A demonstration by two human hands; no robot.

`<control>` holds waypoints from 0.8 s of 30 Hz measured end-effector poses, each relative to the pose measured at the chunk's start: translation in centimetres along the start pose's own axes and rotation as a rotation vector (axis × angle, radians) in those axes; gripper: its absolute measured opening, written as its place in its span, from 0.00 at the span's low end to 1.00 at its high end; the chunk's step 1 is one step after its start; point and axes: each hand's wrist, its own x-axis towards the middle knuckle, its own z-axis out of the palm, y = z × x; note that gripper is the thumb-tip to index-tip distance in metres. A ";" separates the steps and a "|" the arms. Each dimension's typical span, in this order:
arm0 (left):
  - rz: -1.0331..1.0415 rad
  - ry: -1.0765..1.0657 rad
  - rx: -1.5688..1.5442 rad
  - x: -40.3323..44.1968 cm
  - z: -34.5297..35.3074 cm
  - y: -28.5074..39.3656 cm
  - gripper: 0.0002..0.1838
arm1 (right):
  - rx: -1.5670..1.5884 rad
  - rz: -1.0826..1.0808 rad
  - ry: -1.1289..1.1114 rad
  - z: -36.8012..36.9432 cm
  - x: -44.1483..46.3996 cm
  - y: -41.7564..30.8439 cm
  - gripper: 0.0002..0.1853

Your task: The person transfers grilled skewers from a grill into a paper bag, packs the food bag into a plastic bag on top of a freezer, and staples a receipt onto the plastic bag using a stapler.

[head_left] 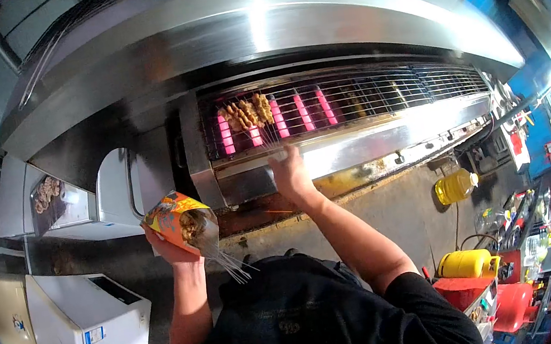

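My left hand [173,248] is wrapped round an orange paper bag [172,222], which is tilted and open to the right. Pieces of cooked meat show inside it, and thin metal skewers stick out of its mouth. My right hand [289,170] is at the grill's front edge, its fingers closed at the lower ends of several skewers. Browned meat skewers [245,113] lie on the left part of the grill [376,92], over glowing pink burners.
A metal hood [201,32] overhangs the grill. At the left are a tray of meat [48,198] and a white freezer [92,335]. To the right stand an oil jug [456,186], a yellow gas cylinder [467,265] and a red cylinder [514,306].
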 end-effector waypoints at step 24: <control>-0.040 -0.101 0.019 1.3 -1.4 0.8 0.33 | 1.280 0.505 -0.252 -6.1 1.1 2.9 0.12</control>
